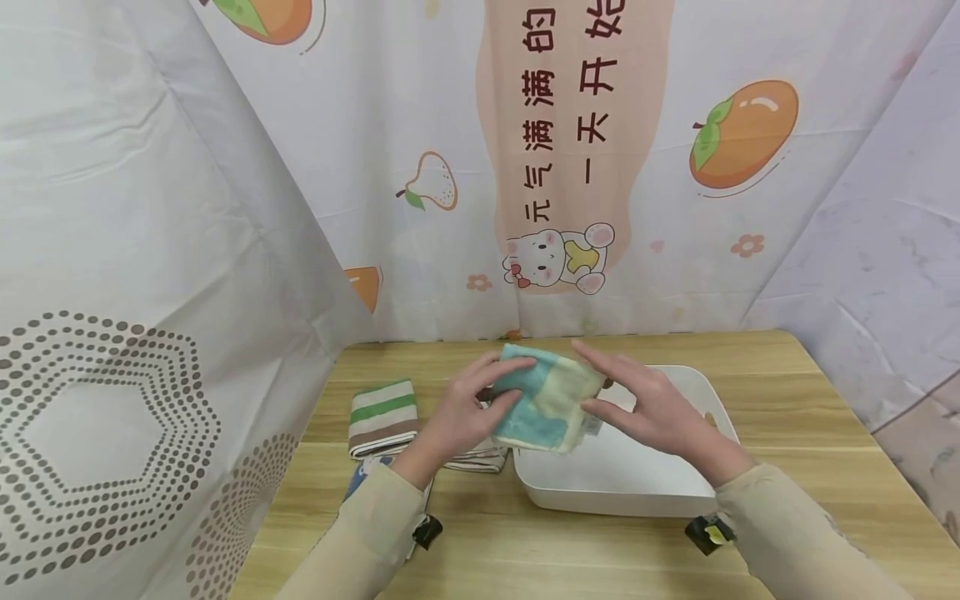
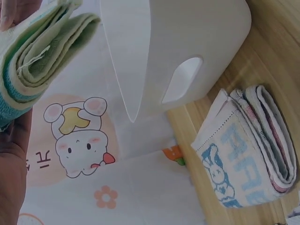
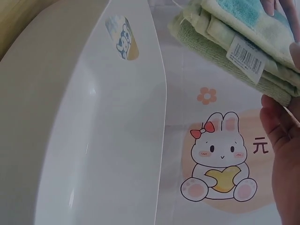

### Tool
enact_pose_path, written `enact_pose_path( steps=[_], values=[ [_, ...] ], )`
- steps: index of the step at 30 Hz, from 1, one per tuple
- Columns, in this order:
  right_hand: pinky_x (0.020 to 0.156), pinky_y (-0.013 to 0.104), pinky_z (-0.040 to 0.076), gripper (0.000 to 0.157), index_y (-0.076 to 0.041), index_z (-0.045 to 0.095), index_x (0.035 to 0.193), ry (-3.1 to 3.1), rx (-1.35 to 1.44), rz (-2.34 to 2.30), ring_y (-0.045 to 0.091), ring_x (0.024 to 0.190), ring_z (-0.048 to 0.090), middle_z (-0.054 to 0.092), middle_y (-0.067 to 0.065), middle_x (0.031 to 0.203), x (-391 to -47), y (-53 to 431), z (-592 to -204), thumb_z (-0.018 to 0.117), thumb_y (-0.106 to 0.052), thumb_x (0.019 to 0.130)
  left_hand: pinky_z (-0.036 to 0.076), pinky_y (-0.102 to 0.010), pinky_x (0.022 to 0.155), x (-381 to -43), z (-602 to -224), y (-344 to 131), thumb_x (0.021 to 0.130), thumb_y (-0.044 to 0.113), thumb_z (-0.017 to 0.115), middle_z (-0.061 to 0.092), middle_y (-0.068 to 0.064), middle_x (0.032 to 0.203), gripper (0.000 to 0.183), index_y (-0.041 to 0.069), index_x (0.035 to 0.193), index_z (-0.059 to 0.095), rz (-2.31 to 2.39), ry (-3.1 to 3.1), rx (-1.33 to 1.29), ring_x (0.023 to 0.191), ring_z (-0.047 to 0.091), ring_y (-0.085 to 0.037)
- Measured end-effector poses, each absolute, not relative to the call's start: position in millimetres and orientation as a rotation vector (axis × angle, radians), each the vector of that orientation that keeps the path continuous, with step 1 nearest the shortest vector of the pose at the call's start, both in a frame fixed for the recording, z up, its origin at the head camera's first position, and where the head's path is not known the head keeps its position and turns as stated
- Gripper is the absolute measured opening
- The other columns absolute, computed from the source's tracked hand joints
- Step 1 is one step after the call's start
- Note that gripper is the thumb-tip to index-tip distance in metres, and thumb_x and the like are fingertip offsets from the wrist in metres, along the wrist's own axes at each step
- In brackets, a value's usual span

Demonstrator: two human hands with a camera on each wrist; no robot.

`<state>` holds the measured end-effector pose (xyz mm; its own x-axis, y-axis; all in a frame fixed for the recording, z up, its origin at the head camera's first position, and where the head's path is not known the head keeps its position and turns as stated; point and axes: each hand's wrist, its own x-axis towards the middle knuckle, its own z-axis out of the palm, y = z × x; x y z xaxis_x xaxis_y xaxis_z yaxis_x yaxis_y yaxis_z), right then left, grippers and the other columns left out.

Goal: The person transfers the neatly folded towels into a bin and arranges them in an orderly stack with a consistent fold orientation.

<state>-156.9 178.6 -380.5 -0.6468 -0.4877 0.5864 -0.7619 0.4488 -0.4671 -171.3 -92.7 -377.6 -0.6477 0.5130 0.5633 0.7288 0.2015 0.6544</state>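
Note:
A folded towel (image 1: 547,392) in teal and pale yellow-green is held up over the left part of the white basket (image 1: 622,500). My left hand (image 1: 465,408) grips its left side, thumb and index finger on top. At its right edge, my right hand (image 1: 645,400) pinches it, with the index finger raised and other fingers curled beneath. The right wrist view shows a white barcode label (image 3: 246,58) hanging from the towel's layers, with right fingertips (image 3: 274,112) at its underside. In the left wrist view, the folded layers (image 2: 44,51) and a loose white thread are visible.
Left of the basket lie a green-and-brown striped folded towel (image 1: 384,417), a white folded towel with a blue rabbit print (image 2: 243,154), partly hidden in the head view, and a blue patterned cloth (image 1: 363,475) under the left forearm. A printed curtain (image 1: 450,275) hangs behind the table.

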Motion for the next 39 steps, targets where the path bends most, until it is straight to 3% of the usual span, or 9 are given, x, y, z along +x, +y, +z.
enact_pose_path(
  steps=[4, 7, 16, 21, 29, 33, 39],
  values=[
    [0.086, 0.036, 0.045, 0.085, -0.026, 0.017, 0.149, -2.521, 1.019, 1.150, 0.007, 0.105, 0.048, 0.044, -0.011, 0.131, -154.8, 180.4, -382.3, 0.071, -0.024, 0.084, 0.054, -0.025, 0.065, -171.2, -375.3, -93.0, 0.089, 0.005, 0.061, 0.050, 0.001, 0.128, 0.041, 0.017, 0.127, 0.057, -1.460, -2.245, -1.181, 0.097, 0.058, -0.017],
    [0.090, 0.037, 0.042, 0.088, -0.024, 0.013, 0.150, -2.538, 1.057, 1.241, 0.011, 0.110, 0.045, 0.038, -0.008, 0.135, -155.8, 180.0, -385.0, 0.070, -0.023, 0.084, 0.054, -0.027, 0.066, -171.0, -374.3, -92.9, 0.088, 0.006, 0.062, 0.050, 0.001, 0.127, 0.041, 0.018, 0.127, 0.057, -1.490, -2.247, -1.162, 0.097, 0.058, -0.017],
    [0.088, 0.034, 0.045, 0.086, -0.021, 0.019, 0.149, -2.430, 1.086, 1.343, 0.013, 0.107, 0.048, 0.038, -0.004, 0.135, -156.2, 180.8, -392.0, 0.072, -0.015, 0.082, 0.054, -0.031, 0.071, -159.9, -355.3, -88.4, 0.087, -0.002, 0.061, 0.051, -0.004, 0.124, 0.041, 0.010, 0.126, 0.057, -1.611, -2.283, -1.022, 0.097, 0.057, -0.019],
    [0.089, 0.035, 0.045, 0.081, -0.020, 0.024, 0.148, -2.472, 1.085, 1.320, 0.014, 0.110, 0.048, 0.037, -0.002, 0.137, -150.8, 178.7, -389.1, 0.071, -0.014, 0.083, 0.054, -0.031, 0.071, -156.4, -349.4, -87.0, 0.087, -0.002, 0.061, 0.051, -0.004, 0.123, 0.042, 0.010, 0.127, 0.057, -1.644, -2.302, -0.957, 0.098, 0.057, -0.018],
    [0.093, 0.044, 0.040, 0.075, -0.021, 0.025, 0.147, -2.575, 1.012, 1.337, 0.017, 0.116, 0.043, 0.035, 0.002, 0.140, -136.4, 171.9, -370.6, 0.067, -0.012, 0.086, 0.053, -0.030, 0.074, -169.5, -370.5, -86.0, 0.088, 0.010, 0.064, 0.051, 0.006, 0.124, 0.043, 0.028, 0.127, 0.057, -1.698, -2.317, -0.932, 0.100, 0.058, -0.015],
    [0.093, 0.037, 0.041, 0.074, -0.026, 0.022, 0.148, -2.570, 1.005, 1.460, 0.018, 0.116, 0.044, 0.034, -0.001, 0.141, -146.7, 177.3, -388.0, 0.063, -0.013, 0.089, 0.054, -0.031, 0.073, -173.1, -376.1, -84.3, 0.088, 0.015, 0.064, 0.050, 0.007, 0.125, 0.043, 0.032, 0.127, 0.056, -1.727, -2.329, -0.917, 0.099, 0.058, -0.015],
    [0.085, 0.029, 0.047, 0.063, -0.031, 0.028, 0.145, -2.515, 0.940, 1.670, 0.020, 0.108, 0.054, 0.041, 0.000, 0.136, -154.9, 180.1, -397.9, 0.059, -0.016, 0.093, 0.054, -0.032, 0.069, -174.9, -379.8, -79.8, 0.088, 0.010, 0.064, 0.049, 0.002, 0.125, 0.045, 0.025, 0.129, 0.055, -1.797, -2.363, -0.900, 0.098, 0.059, -0.020]
  ],
)
